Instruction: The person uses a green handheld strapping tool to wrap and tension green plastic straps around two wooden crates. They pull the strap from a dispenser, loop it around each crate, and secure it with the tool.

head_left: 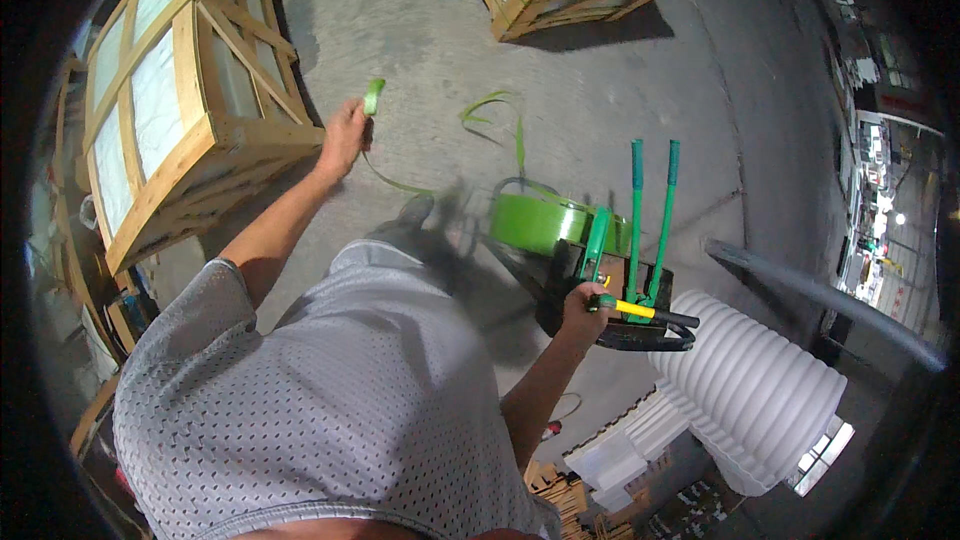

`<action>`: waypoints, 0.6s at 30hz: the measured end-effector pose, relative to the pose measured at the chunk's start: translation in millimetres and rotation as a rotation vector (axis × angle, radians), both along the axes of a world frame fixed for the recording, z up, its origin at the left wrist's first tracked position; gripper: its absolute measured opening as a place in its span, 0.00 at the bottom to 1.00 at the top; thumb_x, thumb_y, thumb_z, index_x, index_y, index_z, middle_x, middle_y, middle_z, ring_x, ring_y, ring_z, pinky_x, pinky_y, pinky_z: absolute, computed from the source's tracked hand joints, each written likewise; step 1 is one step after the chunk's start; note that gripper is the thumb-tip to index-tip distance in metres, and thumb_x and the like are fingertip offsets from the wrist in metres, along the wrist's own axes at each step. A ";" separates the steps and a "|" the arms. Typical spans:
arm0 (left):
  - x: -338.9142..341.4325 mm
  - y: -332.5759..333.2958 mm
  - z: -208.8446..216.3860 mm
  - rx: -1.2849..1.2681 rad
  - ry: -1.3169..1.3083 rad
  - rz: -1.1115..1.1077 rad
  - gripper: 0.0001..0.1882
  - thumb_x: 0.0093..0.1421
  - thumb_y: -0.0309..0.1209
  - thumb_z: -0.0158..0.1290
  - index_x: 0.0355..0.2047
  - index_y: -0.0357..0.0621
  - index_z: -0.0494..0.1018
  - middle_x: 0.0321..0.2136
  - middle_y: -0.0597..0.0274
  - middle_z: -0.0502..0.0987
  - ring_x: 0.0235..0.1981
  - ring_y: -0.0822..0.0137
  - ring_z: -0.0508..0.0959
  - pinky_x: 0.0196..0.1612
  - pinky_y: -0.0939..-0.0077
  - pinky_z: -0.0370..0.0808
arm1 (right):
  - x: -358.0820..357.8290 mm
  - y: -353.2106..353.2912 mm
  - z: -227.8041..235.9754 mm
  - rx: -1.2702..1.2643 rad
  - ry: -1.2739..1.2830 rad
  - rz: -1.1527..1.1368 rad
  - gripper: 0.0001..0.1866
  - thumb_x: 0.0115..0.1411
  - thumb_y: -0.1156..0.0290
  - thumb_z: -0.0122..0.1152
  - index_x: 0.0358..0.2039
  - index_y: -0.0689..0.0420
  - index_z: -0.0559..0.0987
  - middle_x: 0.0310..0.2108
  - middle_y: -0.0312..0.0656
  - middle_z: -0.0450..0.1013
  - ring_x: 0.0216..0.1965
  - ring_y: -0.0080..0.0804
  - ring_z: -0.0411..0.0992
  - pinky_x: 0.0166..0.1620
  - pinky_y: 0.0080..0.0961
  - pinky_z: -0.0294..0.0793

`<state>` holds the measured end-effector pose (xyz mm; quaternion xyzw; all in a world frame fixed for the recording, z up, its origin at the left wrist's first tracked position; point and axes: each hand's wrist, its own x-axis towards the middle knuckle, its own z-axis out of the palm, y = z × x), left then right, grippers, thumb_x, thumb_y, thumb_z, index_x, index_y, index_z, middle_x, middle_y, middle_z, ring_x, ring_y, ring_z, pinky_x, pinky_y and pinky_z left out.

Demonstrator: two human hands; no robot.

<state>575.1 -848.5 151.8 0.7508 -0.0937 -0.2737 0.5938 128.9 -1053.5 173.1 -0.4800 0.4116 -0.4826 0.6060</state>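
Your green strap (374, 96) is thin, flat and glossy, its short end jutting above the clenched fingers of your left hand (346, 135), well to the left of the black cart (568, 260), while a narrow length trails below the fist toward that cart. Your left arm reaches out, elbow slightly bent; your right hand (583, 311) is at the cart, fingers curled beside the yellow-shafted tool (632, 308), though you cannot tell exactly what they clasp.
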 end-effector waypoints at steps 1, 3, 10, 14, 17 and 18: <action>12.6 1.2 4.0 0.012 -0.039 0.054 0.17 0.67 0.41 0.42 0.35 0.36 0.69 0.17 0.65 0.68 0.16 0.74 0.67 0.19 0.76 0.65 | -2.9 -4.7 -2.8 0.225 -0.328 -0.031 0.09 0.58 0.68 0.51 0.34 0.60 0.71 0.28 0.38 0.69 0.32 0.31 0.70 0.35 0.24 0.72; 34.2 5.6 12.3 -0.173 0.077 0.182 0.16 0.66 0.40 0.44 0.33 0.38 0.68 0.18 0.64 0.68 0.15 0.72 0.67 0.19 0.76 0.66 | -3.3 -8.2 1.2 0.755 -0.990 -0.239 0.14 0.60 0.60 0.50 0.35 0.59 0.72 0.29 0.36 0.69 0.34 0.30 0.70 0.37 0.23 0.72; 76.2 33.9 31.0 -0.243 0.150 0.315 0.14 0.68 0.40 0.42 0.33 0.42 0.65 0.22 0.65 0.67 0.18 0.72 0.67 0.23 0.78 0.66 | 62.5 52.5 63.6 0.407 -0.159 -0.153 0.12 0.61 0.60 0.53 0.34 0.57 0.72 0.27 0.34 0.69 0.28 0.24 0.70 0.30 0.21 0.71; 79.1 45.6 20.2 -0.253 0.207 0.330 0.14 0.67 0.38 0.41 0.34 0.39 0.66 0.22 0.64 0.67 0.19 0.71 0.66 0.24 0.77 0.65 | 95.9 72.9 73.1 0.424 0.321 0.051 0.10 0.62 0.65 0.52 0.32 0.59 0.73 0.25 0.36 0.70 0.23 0.26 0.69 0.29 0.21 0.71; 81.0 56.5 10.3 -0.246 0.206 0.359 0.13 0.67 0.37 0.40 0.35 0.38 0.67 0.21 0.64 0.67 0.19 0.70 0.66 0.25 0.76 0.66 | 94.0 60.3 65.8 0.107 0.594 0.263 0.14 0.62 0.64 0.52 0.40 0.62 0.73 0.26 0.38 0.71 0.27 0.26 0.70 0.32 0.21 0.71; 82.6 59.2 8.1 -0.233 0.216 0.365 0.14 0.67 0.36 0.40 0.35 0.38 0.67 0.21 0.64 0.67 0.19 0.70 0.66 0.25 0.76 0.67 | 92.4 54.5 57.5 0.156 0.510 0.267 0.14 0.62 0.64 0.53 0.39 0.62 0.73 0.26 0.38 0.71 0.27 0.26 0.70 0.32 0.21 0.71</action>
